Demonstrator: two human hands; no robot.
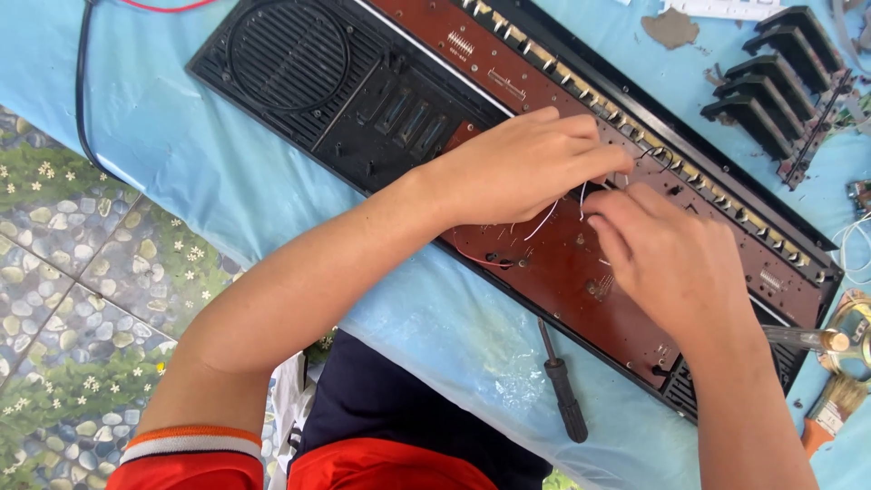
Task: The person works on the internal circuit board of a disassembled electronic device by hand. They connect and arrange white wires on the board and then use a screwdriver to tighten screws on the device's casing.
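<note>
An opened black electronic keyboard case (299, 82) lies diagonally on a light blue cloth (181, 154), its long brown circuit board (581, 272) exposed. My left hand (517, 168) rests on the board's middle with its fingers pinched on thin white wires (544, 218). Close beside it, my right hand (671, 263) has its fingertips meeting the same wires near a small black part (594, 189). A thin red wire (472, 259) runs along the board under my left wrist.
A black-handled screwdriver (562, 390) lies on the cloth in front of the case. A block of black keys (771, 86) sits at the top right. A paintbrush (830, 413) and a round metal part (853, 331) lie at the right edge. Black cable (80, 91) at left.
</note>
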